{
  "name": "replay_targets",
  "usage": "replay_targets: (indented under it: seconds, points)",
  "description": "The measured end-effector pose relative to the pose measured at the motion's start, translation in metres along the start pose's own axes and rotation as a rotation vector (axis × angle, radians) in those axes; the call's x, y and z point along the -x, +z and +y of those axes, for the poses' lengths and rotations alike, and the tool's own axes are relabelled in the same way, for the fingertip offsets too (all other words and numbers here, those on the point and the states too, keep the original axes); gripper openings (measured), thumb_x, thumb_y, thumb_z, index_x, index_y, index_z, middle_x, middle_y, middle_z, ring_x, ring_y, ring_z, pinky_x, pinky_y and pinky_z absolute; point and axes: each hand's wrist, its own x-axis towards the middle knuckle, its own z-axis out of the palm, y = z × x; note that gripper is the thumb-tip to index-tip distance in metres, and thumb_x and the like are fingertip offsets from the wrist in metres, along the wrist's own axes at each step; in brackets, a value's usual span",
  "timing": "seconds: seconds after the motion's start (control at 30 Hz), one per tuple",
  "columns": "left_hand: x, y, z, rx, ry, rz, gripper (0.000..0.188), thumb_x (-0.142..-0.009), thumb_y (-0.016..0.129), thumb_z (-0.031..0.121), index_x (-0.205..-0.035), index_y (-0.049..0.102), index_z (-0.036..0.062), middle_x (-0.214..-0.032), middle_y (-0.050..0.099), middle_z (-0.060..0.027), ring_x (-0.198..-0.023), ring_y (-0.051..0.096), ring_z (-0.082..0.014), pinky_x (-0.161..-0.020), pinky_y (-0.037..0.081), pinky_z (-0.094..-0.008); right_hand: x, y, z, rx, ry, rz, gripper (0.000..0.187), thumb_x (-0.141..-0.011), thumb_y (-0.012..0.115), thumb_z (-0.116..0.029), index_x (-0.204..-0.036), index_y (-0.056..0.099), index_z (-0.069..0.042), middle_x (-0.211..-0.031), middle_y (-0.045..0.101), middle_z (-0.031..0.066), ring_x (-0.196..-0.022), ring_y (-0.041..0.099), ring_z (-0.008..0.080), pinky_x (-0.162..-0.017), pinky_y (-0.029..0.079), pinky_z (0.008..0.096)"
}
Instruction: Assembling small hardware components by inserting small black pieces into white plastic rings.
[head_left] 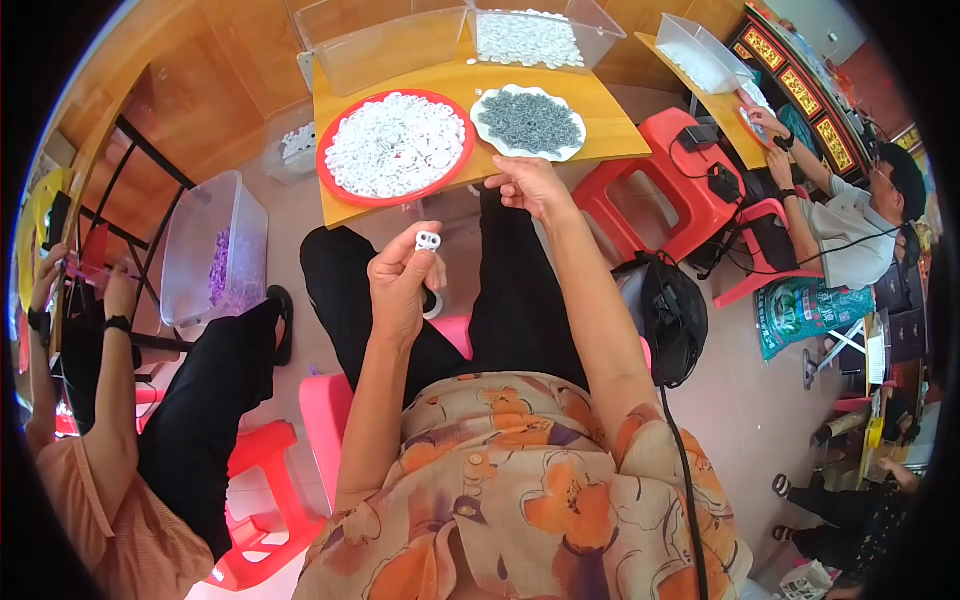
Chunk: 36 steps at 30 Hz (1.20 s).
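My left hand (398,285) is raised over my lap, thumb and fingers pinching a small white plastic piece with two round holes (428,241). Just in front of the table edge is my right hand (535,187), its fingers curled together; whatever they hold is too small to make out. Beyond it, a white scalloped plate (482,128) is heaped with small dark grey parts (530,120). To the left of that stands a round red tray (326,165), full of loose white plastic pieces (398,145).
Two clear plastic bins stand at the back of the wooden table (612,120); the right bin (600,35) holds white pieces. A red stool (640,175) with black boxes and a black bag (672,320) are on my right. Co-workers sit on both sides, near a bin of purple pieces (215,250).
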Motion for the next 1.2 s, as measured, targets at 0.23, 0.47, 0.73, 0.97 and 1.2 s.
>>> replay_targets:
  seconds: [0.23,0.47,0.73,0.97,1.2]
  points:
    - [-0.018,0.012,-0.025,-0.102,-0.03,0.162,0.031,-0.104,0.066,0.01,-0.133,0.069,-0.0022,-0.089,0.062,-0.0002,-0.077,0.051,-0.0084,-0.07,0.041,-0.0242,-0.007,-0.038,-0.002,-0.082,-0.041,0.125,0.035,-0.101,0.074,-0.025,-0.122,0.064,0.0,-0.091,0.075,0.0163,-0.057,0.054,0.0071,-0.054,0.049,0.0256]
    - [-0.061,0.021,-0.044,-0.193,0.067,0.111,0.029,-0.097,0.071,-0.001,-0.126,0.075,-0.001,-0.121,0.061,-0.0015,-0.113,0.059,-0.011,-0.099,0.047,-0.0262,0.057,0.009,-0.044,0.18,-0.074,-0.247,0.036,-0.103,0.071,-0.035,-0.111,0.077,0.0,-0.083,0.075,0.0072,-0.057,0.056,0.0071,-0.054,0.046,0.0226]
    - [-0.096,0.032,-0.062,-0.215,0.089,0.096,0.029,-0.096,0.073,0.0,-0.125,0.075,-0.0001,-0.133,0.062,-0.0072,-0.123,0.058,-0.0168,-0.106,0.048,-0.0322,0.055,0.002,-0.053,0.267,-0.116,-0.409,0.033,-0.104,0.072,-0.03,-0.09,0.075,-0.001,-0.077,0.07,0.0018,-0.058,0.056,0.0066,-0.054,0.043,0.0226]
    - [-0.12,0.032,-0.037,-0.147,0.106,-0.129,0.034,-0.098,0.074,0.008,-0.131,0.071,-0.0013,-0.137,0.063,-0.0156,-0.125,0.061,-0.0238,-0.108,0.048,-0.0389,0.058,0.015,-0.054,-0.163,-0.067,-0.389,0.019,-0.101,0.074,-0.015,-0.093,0.078,0.002,-0.072,0.063,0.0032,-0.056,0.047,0.0065,-0.054,0.042,0.0246]
    - [-0.126,0.027,-0.046,-0.08,0.1,-0.11,0.029,-0.102,0.071,0.013,-0.126,0.073,-0.0027,-0.126,0.071,-0.0179,-0.116,0.065,-0.0234,-0.102,0.053,-0.0386,0.052,0.025,-0.053,-0.194,-0.101,-0.337,0.017,-0.1,0.074,-0.013,-0.1,0.08,0.003,-0.072,0.063,0.0033,-0.058,0.047,0.0068,-0.054,0.041,0.0252]
